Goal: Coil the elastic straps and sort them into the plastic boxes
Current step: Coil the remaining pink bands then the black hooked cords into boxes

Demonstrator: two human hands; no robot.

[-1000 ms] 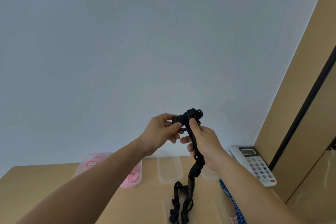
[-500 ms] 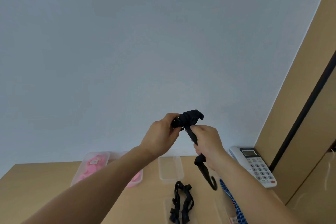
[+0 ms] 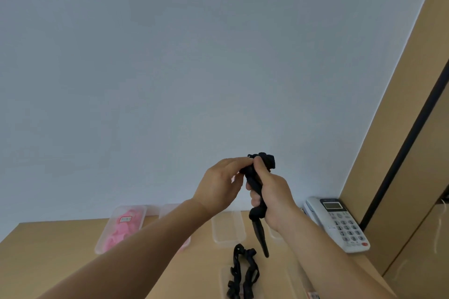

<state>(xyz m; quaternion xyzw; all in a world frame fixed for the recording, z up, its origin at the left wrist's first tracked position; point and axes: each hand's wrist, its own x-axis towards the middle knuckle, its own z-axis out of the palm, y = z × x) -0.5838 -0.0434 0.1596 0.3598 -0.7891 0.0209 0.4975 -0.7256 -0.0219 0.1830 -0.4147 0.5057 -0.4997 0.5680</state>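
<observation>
L hand (image 3: 218, 184): raised above the table (image 3: 60, 262), fingers curled, thumb + forefinger tips pinching the bunched top of the black strap (image 3: 267, 161). R hand (image 3: 274, 194): just beside L, fist wrapped round the same strap lower down, thumb lying up along it. Coiled wad pokes out above both hands. Short tail hangs below R fist; whether its tip reaches the tabletop, can't tell.

Below hands: second black strap (image 3: 245, 272) lies loose on the table, uncoiled, near part over a clear tray (image 3: 224, 277) at the frame's bottom edge. Beyond it, a clear box (image 3: 228, 230), long side running away from the person. Another clear container behind R wrist, mostly hidden.

Far L: pink-filled box (image 3: 102, 245) w/ pink straps (image 3: 121, 228) and a small label. Next to it a further box, largely covered by L forearm.

Far R: white desk phone (image 3: 340, 223) at table edge, close to a wood panel (image 3: 401, 128). Pale grey-blue wall (image 3: 194, 56) behind everything.
</observation>
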